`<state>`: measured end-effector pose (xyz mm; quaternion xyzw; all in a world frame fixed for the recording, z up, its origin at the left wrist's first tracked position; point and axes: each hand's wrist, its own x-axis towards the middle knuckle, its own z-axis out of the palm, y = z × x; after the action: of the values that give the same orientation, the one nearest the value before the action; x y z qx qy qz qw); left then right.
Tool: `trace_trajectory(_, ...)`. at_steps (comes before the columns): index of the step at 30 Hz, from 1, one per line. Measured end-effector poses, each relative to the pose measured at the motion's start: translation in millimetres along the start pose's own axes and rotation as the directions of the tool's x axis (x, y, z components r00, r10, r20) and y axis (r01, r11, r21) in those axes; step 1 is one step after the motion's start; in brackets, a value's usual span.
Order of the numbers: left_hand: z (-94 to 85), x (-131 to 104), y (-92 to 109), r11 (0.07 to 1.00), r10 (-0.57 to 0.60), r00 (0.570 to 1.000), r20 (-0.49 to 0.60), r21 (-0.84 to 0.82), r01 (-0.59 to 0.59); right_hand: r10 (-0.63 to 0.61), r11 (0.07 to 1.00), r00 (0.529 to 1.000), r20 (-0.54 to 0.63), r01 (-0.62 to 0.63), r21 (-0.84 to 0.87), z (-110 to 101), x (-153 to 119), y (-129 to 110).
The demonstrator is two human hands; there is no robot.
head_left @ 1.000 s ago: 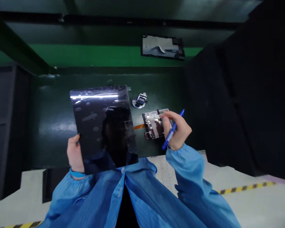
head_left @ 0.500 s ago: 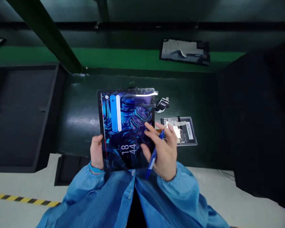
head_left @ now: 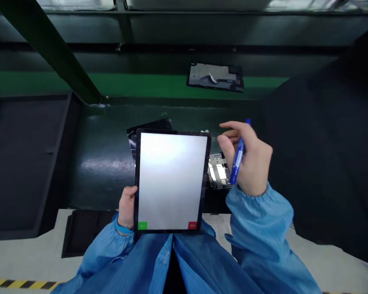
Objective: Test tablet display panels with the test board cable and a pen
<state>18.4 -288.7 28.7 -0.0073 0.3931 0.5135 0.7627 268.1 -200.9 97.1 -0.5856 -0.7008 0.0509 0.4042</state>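
A tablet screen (head_left: pixel 171 179) faces up in front of me, lit plain white with a small green box and a red box in its bottom corners. My left hand (head_left: pixel 128 206) grips its left edge, thumb on top and the other fingers hidden beneath. Raised to the right of the screen, my right hand (head_left: pixel 248 157) holds a blue marker pen (head_left: pixel 238 157), its fingers curled and apart from the screen. Partly behind the tablet and that hand lies a circuit board assembly (head_left: pixel 218 171) with silvery parts. Dark plastic film (head_left: pixel 149 125) shows beyond the screen's upper left edge.
A black tray (head_left: pixel 46 163) stands at the left, and a smaller black tray (head_left: pixel 78 232) lies lower down. Another panel (head_left: pixel 215 77) rests on the green ledge at the back. Black sheeting (head_left: pixel 319 143) fills the right side, and a green post (head_left: pixel 61 61) slants at upper left.
The display has gone from a colourful lock screen to plain white with two corner boxes. My right hand has lifted off it and moved right and up with the marker pen.
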Motion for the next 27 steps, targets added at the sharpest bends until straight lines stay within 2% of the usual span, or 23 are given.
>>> trace_trajectory(2,-1.5,0.0,-0.3,0.999,-0.026,0.999,0.032,0.041,0.024,-0.051,0.993,0.99,0.134,0.064,-0.095,0.8,7.4,4.3)
trace_trajectory(4,-3.7,0.1,-0.7,0.997,-0.042,0.997,0.058,0.068,0.038,-0.116,0.968,0.984,0.136,0.143,-0.207,0.5,5.8,-0.2)
trace_trajectory(6,-5.9,-0.1,-0.4,0.995,-0.055,0.996,0.076,0.082,0.049,-0.225,0.945,0.965,0.135,0.25,-0.21,-3.5,-2.1,-11.6)
trace_trajectory(8,-8.2,-1.0,0.8,0.995,-0.059,0.995,0.076,0.087,0.052,-0.365,0.925,0.912,0.19,0.379,-0.042,-12.5,-12.7,-25.3)
trace_trajectory(10,-10.4,-2.3,2.2,0.995,-0.06,0.994,0.095,0.082,0.052,-0.483,0.873,0.848,0.219,0.445,0.199,-24.9,-23.2,-36.6)
trace_trajectory(12,-12.1,-3.5,3.0,0.994,-0.076,0.987,0.143,0.083,0.065,-0.546,0.812,0.814,0.197,0.456,0.364,-37.2,-31.7,-43.5)
trace_trajectory(15,-12.2,-4.7,2.3,0.995,-0.076,0.979,0.19,0.08,0.062,-0.569,0.765,0.796,0.206,0.42,0.489,-50.7,-38.4,-48.5)
trace_trajectory(21,-10.9,-8.5,0.0,0.997,-0.03,0.986,0.164,0.069,0.019,-0.566,0.777,0.786,0.249,0.407,0.481,-61.2,-42.3,-53.7)
trace_trajectory(24,-13.7,-10.2,0.1,0.999,0.003,0.997,0.078,0.051,-0.007,-0.478,0.83,0.845,0.239,0.346,0.437,-62.6,-52.1,-52.6)
trace_trajectory(27,-15.2,-9.6,0.9,0.996,0.064,0.998,0.028,0.064,-0.065,-0.328,0.902,0.918,0.222,0.235,0.362,-63.1,-63.2,-53.2)
